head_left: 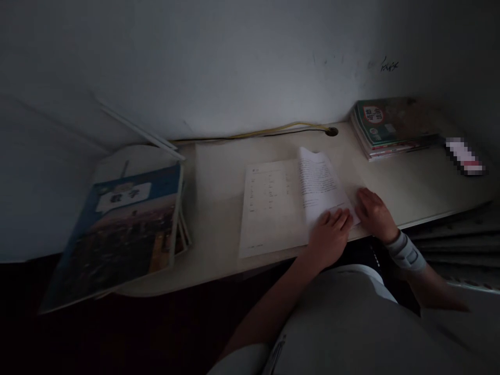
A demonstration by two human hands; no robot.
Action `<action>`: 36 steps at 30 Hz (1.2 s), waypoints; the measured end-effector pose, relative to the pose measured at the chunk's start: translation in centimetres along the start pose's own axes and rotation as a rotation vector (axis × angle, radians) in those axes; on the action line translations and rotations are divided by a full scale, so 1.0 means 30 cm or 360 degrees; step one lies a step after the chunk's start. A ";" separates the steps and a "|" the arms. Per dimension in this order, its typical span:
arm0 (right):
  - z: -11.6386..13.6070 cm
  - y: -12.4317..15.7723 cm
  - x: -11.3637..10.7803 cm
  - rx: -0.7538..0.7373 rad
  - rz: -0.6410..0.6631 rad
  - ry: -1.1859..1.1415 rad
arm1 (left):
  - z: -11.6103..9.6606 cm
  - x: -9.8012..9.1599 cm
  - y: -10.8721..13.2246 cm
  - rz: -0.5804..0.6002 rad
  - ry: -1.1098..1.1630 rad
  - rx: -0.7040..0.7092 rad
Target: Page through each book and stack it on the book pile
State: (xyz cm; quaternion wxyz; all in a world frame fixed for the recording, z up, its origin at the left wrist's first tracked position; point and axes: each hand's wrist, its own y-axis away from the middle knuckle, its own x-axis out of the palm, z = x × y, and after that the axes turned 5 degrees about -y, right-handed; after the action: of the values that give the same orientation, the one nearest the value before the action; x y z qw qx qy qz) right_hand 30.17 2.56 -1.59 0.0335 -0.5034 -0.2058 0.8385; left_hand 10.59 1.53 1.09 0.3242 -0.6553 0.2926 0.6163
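On the desk lies a printed sheet [263, 208] with short lines of text in columns. A second white paper [318, 179], densely printed, lies over its right part, with its top end lifted and curved. My left hand [330, 237] rests on the lower part of this paper, fingers stretched out and lying on it. Beside the paper's lower right corner is my right hand [377, 213], its fingers loosely bent and close together on the desk side. Nothing shows in its grasp, though the palm is hidden. A grey band circles my right wrist.
A blue-covered textbook [128, 219] lies on other books at the left, overhanging the desk [216, 208]. Stacked books [390, 127] stand at the back right, near a phone [466, 156] with a blurred screen. A yellow cable [273, 130] runs along the wall into a hole.
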 end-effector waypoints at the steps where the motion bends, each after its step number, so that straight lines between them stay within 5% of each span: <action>1: -0.002 0.000 0.000 -0.0005 0.0007 -0.0015 | -0.004 -0.002 0.000 0.0007 0.0005 -0.0015; 12: -0.026 -0.007 -0.023 0.0008 0.0082 -0.0053 | -0.094 0.022 -0.036 -0.0061 -0.0091 -0.0367; 19: 0.030 -0.045 -0.060 0.0023 0.0109 0.0146 | -0.081 0.033 -0.037 -0.0089 -0.0039 -0.0302; 26: -0.005 -0.039 -0.015 -0.0025 0.0150 0.0247 | -0.096 0.004 -0.009 -0.0029 0.0178 -0.0113; 29: 0.020 -0.022 0.005 -0.0059 0.0243 0.0370 | -0.038 -0.068 -0.008 0.0068 0.0413 0.0053; 32: 0.051 -0.009 0.016 -0.0151 0.0321 0.0380 | 0.103 -0.141 -0.050 0.0010 0.0711 0.0202; 36: 0.058 -0.002 0.023 -0.0173 0.0277 0.0325 | 0.370 -0.164 -0.182 -0.0494 0.0472 -0.0590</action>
State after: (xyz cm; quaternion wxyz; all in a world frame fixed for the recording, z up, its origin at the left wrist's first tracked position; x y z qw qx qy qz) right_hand 28.33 2.25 -1.43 -0.0459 -0.6031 -0.2020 0.7703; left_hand 7.67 13.56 6.02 0.2429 -0.8234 0.1154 0.4997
